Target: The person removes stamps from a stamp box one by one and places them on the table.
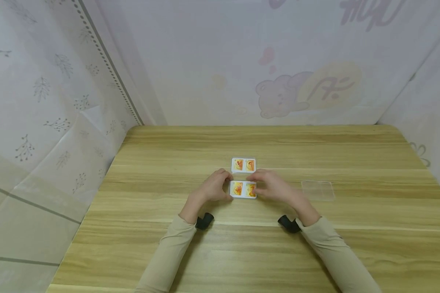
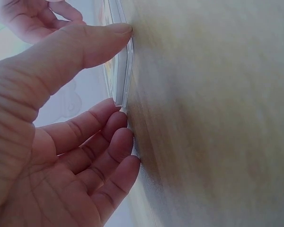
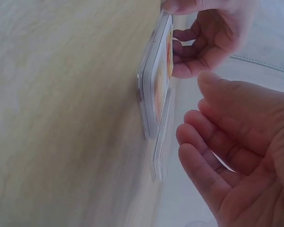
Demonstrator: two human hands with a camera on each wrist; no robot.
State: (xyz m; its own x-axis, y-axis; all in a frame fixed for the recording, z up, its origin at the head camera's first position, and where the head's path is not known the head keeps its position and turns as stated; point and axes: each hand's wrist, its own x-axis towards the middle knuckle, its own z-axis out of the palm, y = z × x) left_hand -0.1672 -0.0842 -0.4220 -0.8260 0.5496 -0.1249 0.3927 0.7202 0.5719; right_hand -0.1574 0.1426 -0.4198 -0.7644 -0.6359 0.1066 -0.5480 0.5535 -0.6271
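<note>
Facing printed cloth (image 1: 242, 61) across wooden table (image 1: 242, 248), left hand (image 1: 214, 186) pinches case (image 1: 243, 189), right hand (image 1: 274, 186) relaxed.

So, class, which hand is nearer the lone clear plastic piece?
Right. The right hand is left of the clear plastic piece; the left hand is farther left, touching the nearer card case.

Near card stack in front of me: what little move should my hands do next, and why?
Maybe reach your right hand toward the clear plastic piece. It lies apart on the right, and that hand looks free, while your left hand holds the near card stack at its left end.
</note>
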